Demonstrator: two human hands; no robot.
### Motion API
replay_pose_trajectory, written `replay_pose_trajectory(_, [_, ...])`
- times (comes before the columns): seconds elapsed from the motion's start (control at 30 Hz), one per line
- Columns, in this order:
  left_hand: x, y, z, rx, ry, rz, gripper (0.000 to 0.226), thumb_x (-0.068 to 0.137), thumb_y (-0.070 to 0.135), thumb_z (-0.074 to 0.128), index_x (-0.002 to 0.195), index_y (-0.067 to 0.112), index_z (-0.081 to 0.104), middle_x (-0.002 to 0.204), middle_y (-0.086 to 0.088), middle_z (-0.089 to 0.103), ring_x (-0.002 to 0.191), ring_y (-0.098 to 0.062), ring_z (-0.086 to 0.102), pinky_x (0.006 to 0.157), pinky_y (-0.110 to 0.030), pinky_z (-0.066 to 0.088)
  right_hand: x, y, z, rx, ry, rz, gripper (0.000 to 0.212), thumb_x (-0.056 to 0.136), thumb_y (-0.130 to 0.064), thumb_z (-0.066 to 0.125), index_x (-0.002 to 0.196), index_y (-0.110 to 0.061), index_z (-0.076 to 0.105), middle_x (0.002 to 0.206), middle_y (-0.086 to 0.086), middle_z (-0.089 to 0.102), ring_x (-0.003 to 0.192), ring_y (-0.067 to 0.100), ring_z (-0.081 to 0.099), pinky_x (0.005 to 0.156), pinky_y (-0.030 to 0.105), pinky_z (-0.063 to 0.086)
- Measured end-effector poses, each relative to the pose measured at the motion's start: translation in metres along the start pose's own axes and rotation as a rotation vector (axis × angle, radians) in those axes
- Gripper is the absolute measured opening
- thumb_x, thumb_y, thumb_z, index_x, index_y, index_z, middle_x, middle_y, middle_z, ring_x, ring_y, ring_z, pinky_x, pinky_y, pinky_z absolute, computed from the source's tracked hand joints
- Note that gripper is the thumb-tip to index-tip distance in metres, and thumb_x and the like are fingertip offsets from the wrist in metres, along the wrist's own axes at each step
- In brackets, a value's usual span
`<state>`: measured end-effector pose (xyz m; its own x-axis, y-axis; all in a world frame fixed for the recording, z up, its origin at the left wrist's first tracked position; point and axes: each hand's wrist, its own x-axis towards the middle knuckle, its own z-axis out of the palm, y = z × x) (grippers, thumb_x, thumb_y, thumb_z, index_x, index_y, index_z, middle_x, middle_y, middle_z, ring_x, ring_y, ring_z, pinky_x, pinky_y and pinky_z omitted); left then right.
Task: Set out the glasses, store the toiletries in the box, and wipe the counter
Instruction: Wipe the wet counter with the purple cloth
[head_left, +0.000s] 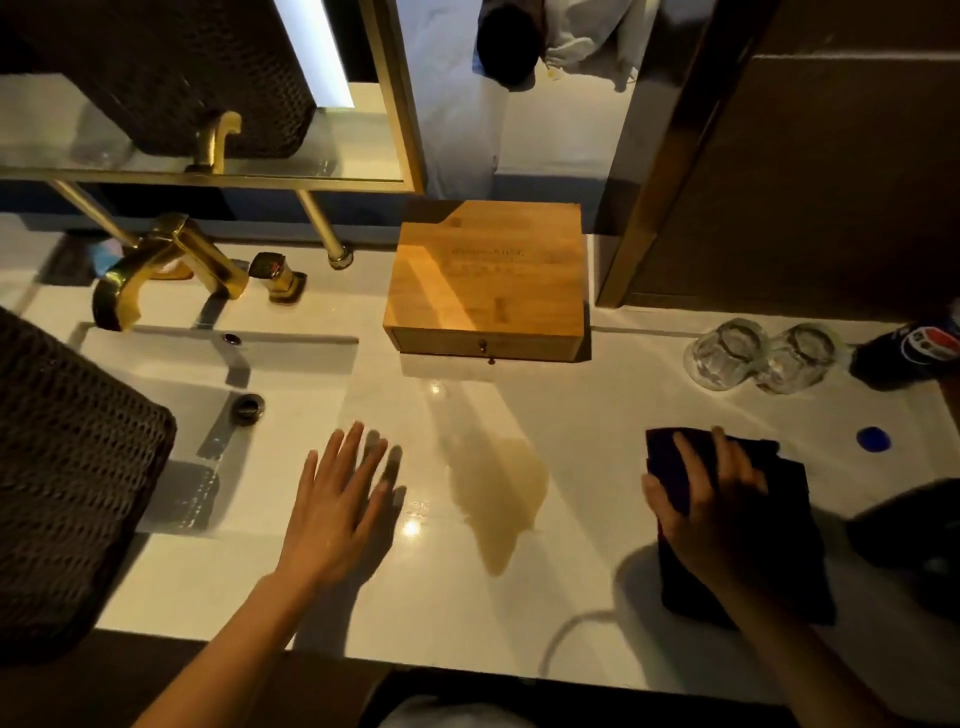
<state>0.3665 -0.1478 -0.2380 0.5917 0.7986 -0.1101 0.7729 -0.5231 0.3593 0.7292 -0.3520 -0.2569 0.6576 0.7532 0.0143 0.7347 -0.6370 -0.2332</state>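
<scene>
A brownish puddle (501, 488) lies on the white counter (587, 431) in front of the closed wooden box (488, 280) with a small drawer knob. My left hand (340, 504) rests flat and open on the counter, left of the puddle and beside the sink. My right hand (706, 499) presses on a dark folded cloth (758, 551) to the right of the puddle, fingers curled over its far edge. Two clear glasses (761, 358) stand upside down side by side at the back right.
A rectangular sink (208, 415) with a gold faucet (161, 265) fills the left. A dark woven basket (67, 478) overhangs the sink's left side. A cola bottle (914, 348) lies at the right edge, with a blue cap (872, 439) nearby. A mirror stands behind.
</scene>
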Motion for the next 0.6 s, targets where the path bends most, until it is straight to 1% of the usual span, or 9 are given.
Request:
replay_pose_trajectory(0.07, [-0.033, -0.013, 0.009, 0.030, -0.069, -0.056, 0.060, 0.101, 0.057, 0.012, 0.158, 0.038, 0.012, 0.167, 0.012, -0.009, 0.157, -0.014, -0.009, 0.128, -0.045, 0.002, -0.013, 0.032, -0.002, -0.097, -0.126, 0.078, 0.078, 0.086, -0.067, 0.038, 0.149, -0.021, 0.044, 0.156, 0.025, 0.032, 0.141, 0.047, 0.032, 0.112, 0.065, 0.022])
replay_pose_trajectory(0.13, [-0.056, -0.024, 0.016, 0.048, -0.126, -0.092, 0.057, 0.101, 0.058, 0.010, 0.156, 0.045, 0.004, 0.167, 0.014, -0.016, 0.155, -0.012, -0.017, 0.127, -0.051, 0.000, -0.020, 0.044, 0.000, -0.117, -0.228, 0.131, 0.082, 0.086, -0.077, 0.021, 0.155, -0.034, 0.027, 0.163, 0.020, 0.021, 0.147, 0.043, 0.023, 0.115, 0.068, 0.016])
replay_pose_trajectory(0.17, [-0.064, -0.029, 0.019, 0.068, -0.140, -0.101, 0.057, 0.101, 0.058, 0.010, 0.156, 0.047, 0.002, 0.167, 0.014, -0.017, 0.154, -0.012, -0.019, 0.127, -0.052, 0.000, -0.022, 0.044, 0.001, -0.112, -0.258, 0.145, 0.081, 0.086, -0.078, 0.018, 0.156, -0.037, 0.023, 0.164, 0.018, 0.019, 0.148, 0.042, 0.021, 0.115, 0.069, 0.015])
replay_pose_trajectory(0.23, [-0.074, -0.033, 0.024, 0.098, -0.163, -0.109, 0.058, 0.100, 0.061, 0.010, 0.155, 0.049, 0.000, 0.167, 0.013, -0.017, 0.154, -0.012, -0.020, 0.127, -0.054, -0.002, -0.021, 0.041, 0.005, -0.098, -0.258, 0.145, 0.079, 0.086, -0.075, 0.026, 0.155, -0.035, 0.028, 0.163, 0.020, 0.021, 0.147, 0.045, 0.023, 0.114, 0.071, 0.016])
replay_pose_trajectory(0.27, [-0.077, -0.034, 0.026, 0.114, -0.173, -0.106, 0.059, 0.099, 0.062, 0.010, 0.155, 0.049, -0.001, 0.167, 0.012, -0.018, 0.154, -0.013, -0.020, 0.126, -0.054, -0.003, -0.021, 0.041, 0.008, -0.104, -0.222, 0.147, 0.079, 0.086, -0.074, 0.027, 0.155, -0.036, 0.026, 0.164, 0.021, 0.018, 0.148, 0.045, 0.021, 0.114, 0.070, 0.015])
replay_pose_trajectory(0.3, [-0.079, -0.035, 0.029, 0.128, -0.178, -0.102, 0.059, 0.098, 0.063, 0.010, 0.155, 0.049, -0.003, 0.167, 0.012, -0.018, 0.154, -0.014, -0.021, 0.126, -0.055, -0.005, -0.020, 0.042, 0.009, -0.119, -0.215, 0.151, 0.079, 0.085, -0.076, 0.023, 0.156, -0.041, 0.018, 0.165, 0.019, 0.012, 0.150, 0.044, 0.015, 0.115, 0.069, 0.012])
replay_pose_trajectory(0.37, [-0.080, -0.035, 0.032, 0.156, -0.179, -0.104, 0.060, 0.098, 0.063, 0.010, 0.155, 0.049, -0.004, 0.167, 0.011, -0.019, 0.154, -0.015, -0.021, 0.125, -0.055, -0.006, -0.020, 0.046, 0.012, -0.161, -0.235, 0.162, 0.080, 0.080, -0.083, 0.004, 0.152, -0.050, -0.006, 0.167, 0.013, -0.005, 0.153, 0.039, 0.000, 0.119, 0.066, 0.004])
replay_pose_trajectory(0.4, [-0.079, -0.035, 0.032, 0.167, -0.175, -0.104, 0.060, 0.098, 0.063, 0.010, 0.155, 0.048, -0.004, 0.167, 0.010, -0.019, 0.154, -0.015, -0.020, 0.125, -0.055, -0.006, -0.020, 0.047, 0.015, -0.158, -0.234, 0.172, 0.080, 0.079, -0.083, -0.001, 0.152, -0.051, -0.011, 0.167, 0.011, -0.010, 0.153, 0.037, -0.005, 0.119, 0.065, 0.002])
replay_pose_trajectory(0.6, [-0.083, -0.036, 0.039, 0.220, -0.142, -0.126, 0.059, 0.099, 0.063, 0.007, 0.152, 0.051, -0.013, 0.165, 0.010, -0.025, 0.154, -0.019, -0.021, 0.123, -0.057, -0.012, -0.061, -0.002, 0.030, -0.118, -0.193, 0.272, 0.079, 0.085, -0.077, 0.003, 0.156, -0.044, -0.001, 0.167, 0.011, -0.008, 0.153, 0.036, -0.006, 0.120, 0.063, -0.003])
